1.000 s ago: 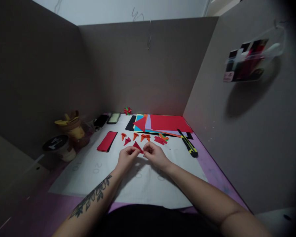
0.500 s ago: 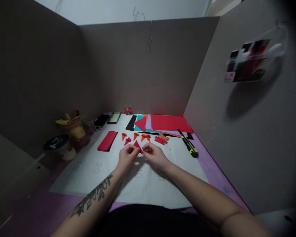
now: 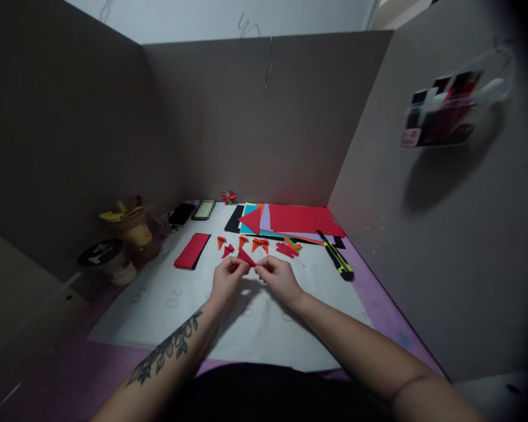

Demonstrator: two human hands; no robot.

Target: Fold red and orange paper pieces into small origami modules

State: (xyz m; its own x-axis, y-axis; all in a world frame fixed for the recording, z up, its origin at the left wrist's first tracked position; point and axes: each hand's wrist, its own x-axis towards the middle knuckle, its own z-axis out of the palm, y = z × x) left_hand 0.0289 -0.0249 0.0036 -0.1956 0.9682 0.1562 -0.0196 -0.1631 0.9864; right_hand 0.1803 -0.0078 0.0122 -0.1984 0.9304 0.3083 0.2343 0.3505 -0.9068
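Observation:
A small red paper triangle [image 3: 246, 258] is held up between my two hands, over the white sheet [image 3: 308, 328]. My left hand [image 3: 229, 278] pinches its left corner, and my right hand [image 3: 278, 278] pinches its right corner. Just beyond them lie small orange folded pieces [image 3: 260, 244], a small red folded piece [image 3: 227, 251] and a little pile of red strips [image 3: 287, 250] with green and orange ones. To the left is a stack of red rectangles [image 3: 192, 251] with a dark edge beneath.
Large coloured sheets [image 3: 305, 220] lie at the back. A yellow and black cutter [image 3: 338, 259] rests at the right. On the left stand a lidded tub [image 3: 119, 269] and a pot of tools [image 3: 136, 230]. A paper flower [image 3: 229, 197] sits by the back wall.
The red triangle has turned and its lower edge now spans between both hands. My right hand's fingers have closed more tightly on its corner.

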